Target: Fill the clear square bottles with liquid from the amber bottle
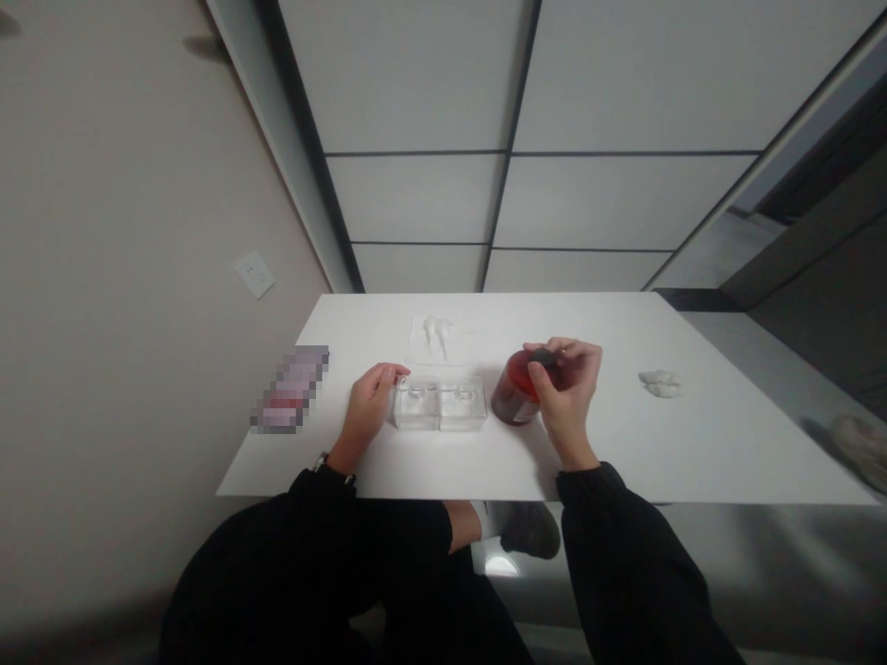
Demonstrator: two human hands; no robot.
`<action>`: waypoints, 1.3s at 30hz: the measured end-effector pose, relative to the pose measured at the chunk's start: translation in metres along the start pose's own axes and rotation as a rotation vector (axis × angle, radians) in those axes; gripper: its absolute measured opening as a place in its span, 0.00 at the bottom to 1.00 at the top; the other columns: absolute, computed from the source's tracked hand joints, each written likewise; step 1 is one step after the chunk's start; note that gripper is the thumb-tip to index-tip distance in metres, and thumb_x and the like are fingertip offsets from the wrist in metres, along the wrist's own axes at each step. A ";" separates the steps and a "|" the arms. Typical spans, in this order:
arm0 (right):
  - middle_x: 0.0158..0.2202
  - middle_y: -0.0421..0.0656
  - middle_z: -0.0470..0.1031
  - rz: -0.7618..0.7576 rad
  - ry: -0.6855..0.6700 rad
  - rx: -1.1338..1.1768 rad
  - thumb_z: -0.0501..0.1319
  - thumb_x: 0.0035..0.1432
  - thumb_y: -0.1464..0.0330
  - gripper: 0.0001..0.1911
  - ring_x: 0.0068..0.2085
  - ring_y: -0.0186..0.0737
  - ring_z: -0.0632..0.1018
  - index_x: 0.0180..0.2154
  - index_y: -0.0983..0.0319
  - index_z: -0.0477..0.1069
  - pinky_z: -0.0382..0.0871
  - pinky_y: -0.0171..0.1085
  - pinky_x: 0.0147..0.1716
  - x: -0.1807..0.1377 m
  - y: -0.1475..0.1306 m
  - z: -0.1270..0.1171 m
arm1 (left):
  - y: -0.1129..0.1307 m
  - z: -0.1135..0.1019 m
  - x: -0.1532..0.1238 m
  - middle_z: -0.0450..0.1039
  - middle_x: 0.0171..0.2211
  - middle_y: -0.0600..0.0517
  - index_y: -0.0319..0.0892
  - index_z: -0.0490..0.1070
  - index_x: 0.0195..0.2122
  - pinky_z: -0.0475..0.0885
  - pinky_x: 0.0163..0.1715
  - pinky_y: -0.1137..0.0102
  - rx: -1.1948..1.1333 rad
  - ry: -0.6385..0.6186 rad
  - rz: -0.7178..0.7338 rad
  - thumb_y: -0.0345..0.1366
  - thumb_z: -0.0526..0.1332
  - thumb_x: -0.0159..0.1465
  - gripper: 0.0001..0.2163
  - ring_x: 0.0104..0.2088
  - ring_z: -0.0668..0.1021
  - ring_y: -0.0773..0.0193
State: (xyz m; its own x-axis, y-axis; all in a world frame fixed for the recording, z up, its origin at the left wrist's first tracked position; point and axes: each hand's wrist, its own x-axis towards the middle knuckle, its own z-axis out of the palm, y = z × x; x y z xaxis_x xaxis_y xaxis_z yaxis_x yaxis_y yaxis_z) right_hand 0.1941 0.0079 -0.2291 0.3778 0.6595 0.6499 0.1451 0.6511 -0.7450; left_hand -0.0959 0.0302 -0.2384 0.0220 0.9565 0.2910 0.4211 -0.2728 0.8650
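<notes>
A clear plastic box (439, 406) with two round wells lies on the white table (693, 443) in front of me. My left hand (370, 406) rests at the box's left end, fingers curled against it. A red-brown bottle (516, 392) with a dark cap is tilted toward the box on its right. My right hand (566, 388) is wrapped round the bottle's upper part and cap.
A clear plastic bag (433, 337) with small white items lies behind the box. A crumpled white tissue (662, 381) sits at the right. A blurred-out flat object (291, 388) lies at the table's left edge. A wall with a socket (254, 274) is on the left.
</notes>
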 end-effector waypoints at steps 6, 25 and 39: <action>0.51 0.42 0.69 0.015 -0.023 -0.024 0.73 0.59 0.57 0.19 0.47 0.45 0.82 0.42 0.54 0.65 0.77 0.53 0.53 0.000 0.005 -0.004 | -0.002 0.000 0.000 0.81 0.37 0.48 0.43 0.79 0.38 0.73 0.46 0.63 -0.015 -0.005 -0.006 0.49 0.53 0.72 0.20 0.41 0.80 0.56; 0.46 0.45 0.73 -0.037 -0.099 -0.149 0.58 0.72 0.49 0.20 0.52 0.50 0.75 0.40 0.54 0.82 0.68 0.54 0.58 0.006 0.002 -0.009 | 0.001 0.001 -0.001 0.81 0.37 0.47 0.42 0.79 0.39 0.73 0.47 0.62 -0.046 -0.005 -0.018 0.51 0.51 0.73 0.22 0.42 0.80 0.56; 0.43 0.43 0.83 0.204 -0.363 0.009 0.70 0.59 0.61 0.07 0.47 0.47 0.81 0.37 0.55 0.76 0.73 0.50 0.52 0.018 -0.008 -0.012 | -0.005 0.000 0.000 0.80 0.37 0.48 0.43 0.79 0.39 0.73 0.48 0.61 -0.055 -0.014 -0.017 0.50 0.53 0.73 0.20 0.42 0.80 0.55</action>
State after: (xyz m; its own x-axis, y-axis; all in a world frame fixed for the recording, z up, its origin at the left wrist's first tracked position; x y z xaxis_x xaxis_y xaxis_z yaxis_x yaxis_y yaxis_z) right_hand 0.2104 0.0100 -0.2136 0.0508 0.8638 0.5013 0.0917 0.4958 -0.8636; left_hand -0.0979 0.0315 -0.2432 0.0281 0.9623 0.2704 0.3706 -0.2613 0.8913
